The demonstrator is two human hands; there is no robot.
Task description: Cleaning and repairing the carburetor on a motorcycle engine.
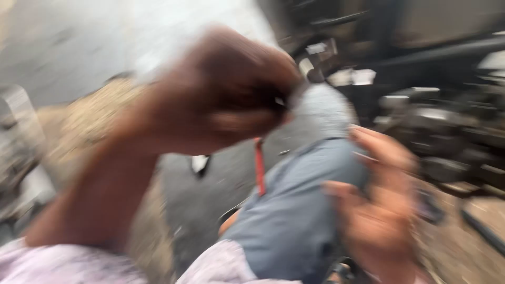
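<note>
The frame is heavily blurred by motion. My left hand [231, 89] is raised in the middle of the view with its fingers curled shut into a fist; I can make out nothing in it. My right hand [379, 205] is lower right, palm turned inward with its fingers apart and holding nothing. Between the hands is my bent knee in blue-grey trousers [294, 210]. A thin red strip [259, 168] hangs just left of the knee. Pale lilac sleeves [58, 263] show along the bottom edge.
Dark metal machinery [447, 121] with pipes and grey parts fills the right side. Sandy, gravelly ground [89, 115] lies at the left, dark ground [205, 194] under the hands. A grey blurred object [16, 137] stands at the left edge.
</note>
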